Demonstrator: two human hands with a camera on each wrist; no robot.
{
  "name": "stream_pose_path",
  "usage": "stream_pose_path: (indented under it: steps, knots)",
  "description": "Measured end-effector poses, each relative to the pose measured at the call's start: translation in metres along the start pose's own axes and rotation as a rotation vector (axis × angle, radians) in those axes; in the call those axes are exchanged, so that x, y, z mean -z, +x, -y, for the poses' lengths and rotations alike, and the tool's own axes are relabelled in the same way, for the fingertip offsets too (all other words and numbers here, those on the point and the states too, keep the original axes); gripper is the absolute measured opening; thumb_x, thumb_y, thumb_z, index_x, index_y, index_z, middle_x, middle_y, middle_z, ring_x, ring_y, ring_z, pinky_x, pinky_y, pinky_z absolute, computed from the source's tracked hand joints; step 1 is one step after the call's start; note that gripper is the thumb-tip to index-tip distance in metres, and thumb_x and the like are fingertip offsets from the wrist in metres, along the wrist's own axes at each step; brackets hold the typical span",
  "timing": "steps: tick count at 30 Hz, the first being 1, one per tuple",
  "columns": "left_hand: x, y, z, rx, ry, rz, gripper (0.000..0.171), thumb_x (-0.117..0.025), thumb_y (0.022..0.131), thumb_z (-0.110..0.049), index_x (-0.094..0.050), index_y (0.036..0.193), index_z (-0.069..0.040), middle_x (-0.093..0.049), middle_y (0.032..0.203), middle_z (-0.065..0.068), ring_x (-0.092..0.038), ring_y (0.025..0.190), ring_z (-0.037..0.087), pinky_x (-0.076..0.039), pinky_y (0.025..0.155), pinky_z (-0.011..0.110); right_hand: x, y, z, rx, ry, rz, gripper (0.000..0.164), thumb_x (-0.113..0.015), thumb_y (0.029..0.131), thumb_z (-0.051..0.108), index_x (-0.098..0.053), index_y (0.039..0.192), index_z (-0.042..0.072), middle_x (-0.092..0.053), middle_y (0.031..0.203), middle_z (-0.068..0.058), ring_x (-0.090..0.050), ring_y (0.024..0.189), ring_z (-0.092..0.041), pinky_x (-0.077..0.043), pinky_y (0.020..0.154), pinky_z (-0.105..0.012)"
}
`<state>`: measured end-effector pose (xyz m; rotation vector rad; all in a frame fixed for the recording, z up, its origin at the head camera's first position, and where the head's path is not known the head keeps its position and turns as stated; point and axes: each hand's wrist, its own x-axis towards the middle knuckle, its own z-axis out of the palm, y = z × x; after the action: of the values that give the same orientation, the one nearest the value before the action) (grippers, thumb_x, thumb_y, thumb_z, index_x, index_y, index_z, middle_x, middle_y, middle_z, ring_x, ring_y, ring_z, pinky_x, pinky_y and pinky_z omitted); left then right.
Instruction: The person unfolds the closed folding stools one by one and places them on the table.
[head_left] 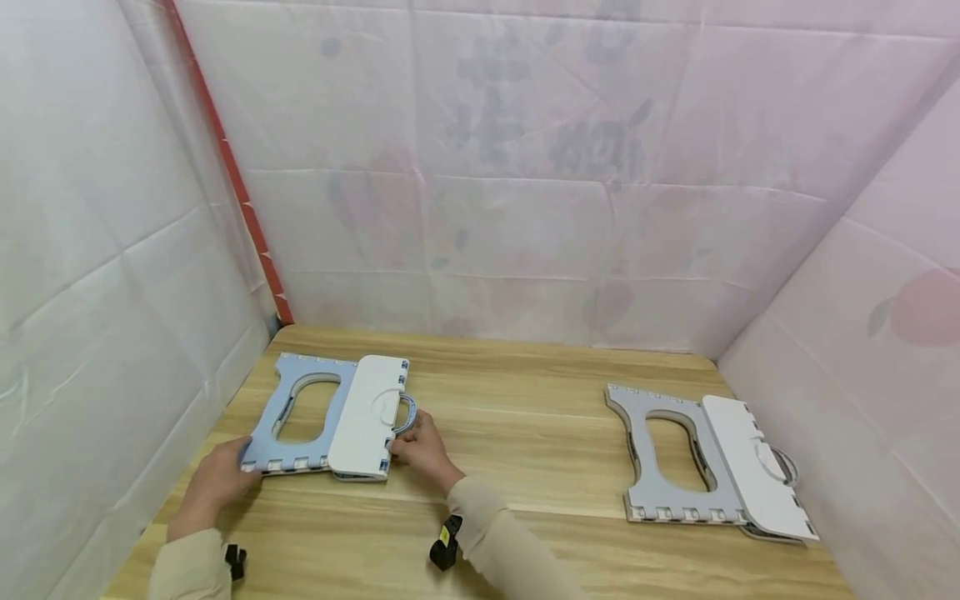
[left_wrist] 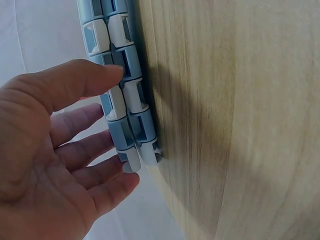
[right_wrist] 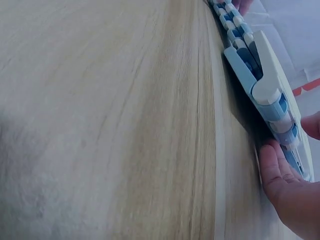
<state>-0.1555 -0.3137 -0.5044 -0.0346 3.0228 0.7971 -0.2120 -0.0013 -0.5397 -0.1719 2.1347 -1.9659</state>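
Observation:
A blue-and-white folding stool [head_left: 352, 433] lies folded flat on the left side of the table, its white panel at the right and a small loop handle [head_left: 407, 414] beyond it. My left hand [head_left: 217, 479] grips its near left corner. In the left wrist view the thumb [left_wrist: 107, 75] presses on the hinged edge [left_wrist: 131, 92], with the fingers at the stool's other side. At the white panel's right edge, close by the handle, my right hand [head_left: 426, 450] holds the stool. The right wrist view shows its fingers [right_wrist: 275, 165] under the edge and the thumb above.
A second folded stool [head_left: 675, 442], grey and white, lies at the right of the wood-grain table [head_left: 510, 467]. Pale printed sheeting [head_left: 525, 208] hangs behind and on both sides. A red strip [head_left: 243, 196] runs down the back left corner.

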Motion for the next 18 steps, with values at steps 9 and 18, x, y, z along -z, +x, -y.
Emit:
stream_pose_path:
  steps: [9, 18]
  knots:
    - [-0.0039, 0.0043, -0.0001, 0.028, -0.011, 0.027, 0.067, -0.064, 0.069, -0.005, -0.038, 0.124, 0.023, -0.039, 0.121, 0.043, -0.038, 0.109, 0.057, -0.033, 0.090, 0.061, -0.0031, -0.0048, 0.0042, -0.040, -0.101, -0.001, 0.091, -0.070, 0.079, 0.001, -0.006, 0.143, -0.010, -0.065, 0.079, -0.007, -0.061, 0.064, -0.020, -0.050, 0.055, -0.030]
    - [-0.0040, 0.0051, 0.0020, 0.055, 0.000, 0.031, 0.074, -0.064, 0.070, -0.007, -0.031, 0.128, 0.024, -0.035, 0.123, 0.045, -0.035, 0.111, 0.057, -0.032, 0.091, 0.061, -0.0057, -0.0046, 0.0027, -0.105, 0.042, 0.009, 0.085, -0.068, 0.080, -0.003, -0.010, 0.142, -0.008, -0.064, 0.078, -0.008, -0.063, 0.069, -0.019, -0.053, 0.058, -0.034]
